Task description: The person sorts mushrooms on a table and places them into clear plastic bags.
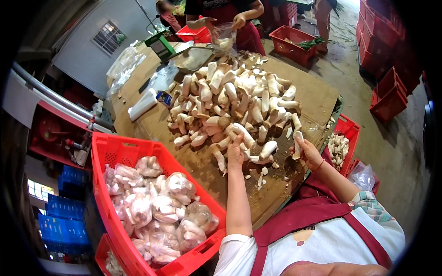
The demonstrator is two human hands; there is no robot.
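Observation:
A large heap of king oyster mushrooms covers the middle of the cardboard-topped table. My left hand is at the near edge of this heap, its fingers against mushrooms; whether it grips one is hidden. To the right, my right hand holds a pale mushroom piece upright between thumb and fingers, over the table's right side. Between my hands lie a loose white mushroom and small trimmings.
At left, a red plastic crate holds several bagged mushrooms. Another red crate with mushroom pieces stands right of the table. A plastic film roll and green scale lie beyond. Across the table, a person's hands hold a clear bag.

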